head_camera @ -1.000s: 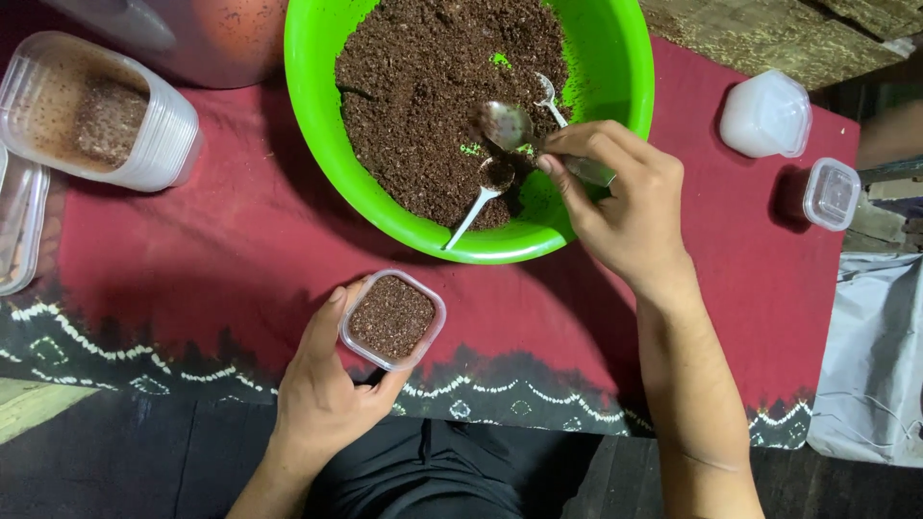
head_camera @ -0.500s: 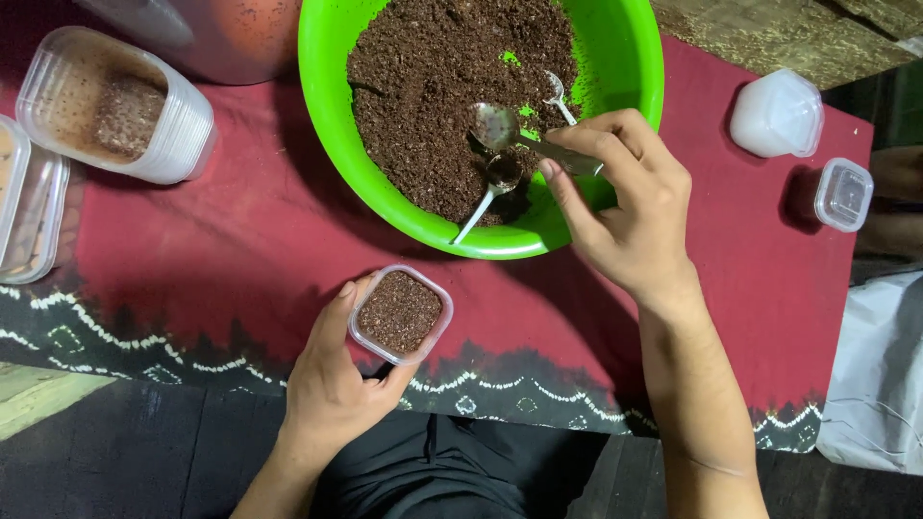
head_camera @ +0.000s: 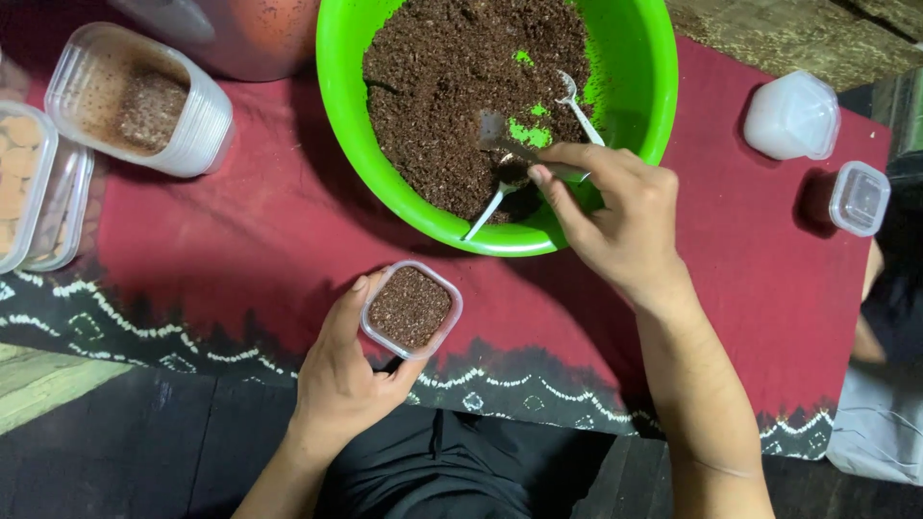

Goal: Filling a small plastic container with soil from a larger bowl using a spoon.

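Head view looks straight down on a red cloth (head_camera: 240, 259) with a patterned dark border. At about seven o'clock the left hand (head_camera: 341, 380) cups a small clear square container (head_camera: 411, 308) of dark brown crumbs, thumb on its left wall and fingers wrapped under the lower right corner, holding it level and near the bowl's rim, seemingly so little spills between them. At twelve o'clock sits the green bowl (head_camera: 336, 115), heaped with the same brown crumb mix (head_camera: 452, 86); bare green patches show through near the middle. The right hand (head_camera: 620, 216), at about two o'clock, is closed in a pinch on a metal spoon (head_camera: 500, 135) whose head is blurred over the crumbs; the grip is low on the handle, as suits scooping. Two more spoons lie in the bowl, one white spoon (head_camera: 577, 106) toward the far side and another spoon (head_camera: 490, 202) propped against the near rim.

At ten o'clock a stack of clear cups (head_camera: 144, 101) holds crumbs. A tray of pale biscuits (head_camera: 24, 183) is cut off at nine o'clock. At two o'clock stand a white lidded tub (head_camera: 793, 115) and a small empty container (head_camera: 859, 197). The bowl's top edge and a reddish vessel (head_camera: 260, 34) at eleven o'clock run out of view.
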